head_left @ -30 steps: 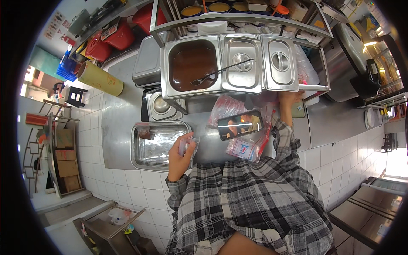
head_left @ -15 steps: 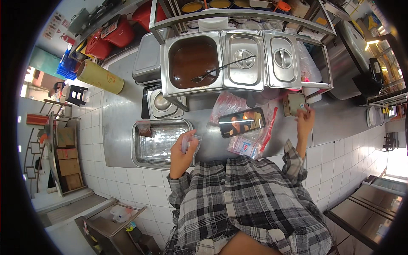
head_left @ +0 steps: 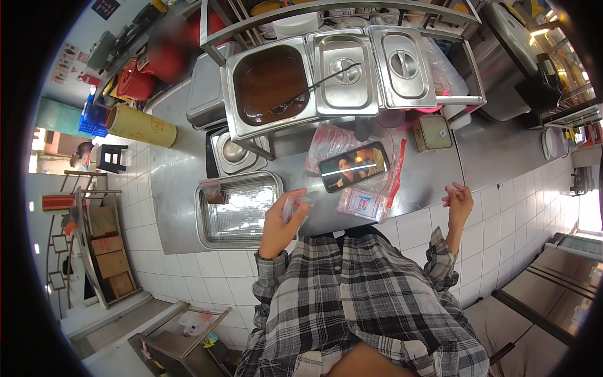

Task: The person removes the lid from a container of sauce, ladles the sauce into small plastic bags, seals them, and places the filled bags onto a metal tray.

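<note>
My left hand (head_left: 284, 221) holds a small clear plastic bag (head_left: 297, 206) at the front edge of the steel counter (head_left: 433, 176), just right of a shallow steel tray (head_left: 239, 210). My right hand (head_left: 458, 201) hovers at the counter's front right edge, fingers pinched on something small and clear that I cannot make out. Between the hands lies a phone (head_left: 353, 166) with a lit screen, resting on a pile of clear plastic bags (head_left: 367, 201) with red strips.
Behind the phone stands a raised steel rack with an open pan of brown sauce and a ladle (head_left: 270, 85) and two lidded pans (head_left: 402, 66). A small square container (head_left: 433, 132) sits right of the bags. A yellow cylinder (head_left: 141, 125) lies at the far left.
My right hand came down from the square container at the back of the counter to the front right edge. My left hand stayed by the tray with the bag.
</note>
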`<state>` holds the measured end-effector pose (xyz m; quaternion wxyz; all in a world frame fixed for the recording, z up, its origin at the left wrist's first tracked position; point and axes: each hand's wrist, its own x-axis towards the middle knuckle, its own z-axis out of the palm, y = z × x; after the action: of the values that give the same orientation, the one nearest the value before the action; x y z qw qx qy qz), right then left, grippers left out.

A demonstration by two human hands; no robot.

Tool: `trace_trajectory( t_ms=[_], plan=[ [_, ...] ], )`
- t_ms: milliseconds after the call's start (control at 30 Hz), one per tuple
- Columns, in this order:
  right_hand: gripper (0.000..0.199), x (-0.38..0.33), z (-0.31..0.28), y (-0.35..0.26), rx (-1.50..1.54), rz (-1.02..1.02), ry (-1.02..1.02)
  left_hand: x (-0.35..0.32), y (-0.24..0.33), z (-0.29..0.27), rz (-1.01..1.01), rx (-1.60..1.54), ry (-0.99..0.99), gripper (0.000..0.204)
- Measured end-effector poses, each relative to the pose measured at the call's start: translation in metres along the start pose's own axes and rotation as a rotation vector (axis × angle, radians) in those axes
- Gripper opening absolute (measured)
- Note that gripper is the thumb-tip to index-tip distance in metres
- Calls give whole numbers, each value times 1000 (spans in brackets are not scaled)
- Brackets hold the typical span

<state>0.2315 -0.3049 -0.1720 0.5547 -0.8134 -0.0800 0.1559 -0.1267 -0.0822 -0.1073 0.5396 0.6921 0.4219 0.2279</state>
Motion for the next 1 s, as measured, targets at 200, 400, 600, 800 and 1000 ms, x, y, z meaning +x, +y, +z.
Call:
trace_trajectory(
  t_ms=[200,400,600,800,1000],
  plan=[
    [15,10,-3,34,-320,109,-54,-8,0,0,-16,-24,-12,32],
    [21,-9,27,20,-145,-557,196,-13,1,0,-3,-21,4,32],
    [43,-13,12,-9,-21,122,-249,-14,1,2,-27,-37,-12,32],
    [54,-32,37,-42,67,45,-337,-15,2,2,-37,-33,8,32],
    [35,-51,41,-74,-27,-156,-800,-16,3,0,-36,-12,22,32]
  ],
)
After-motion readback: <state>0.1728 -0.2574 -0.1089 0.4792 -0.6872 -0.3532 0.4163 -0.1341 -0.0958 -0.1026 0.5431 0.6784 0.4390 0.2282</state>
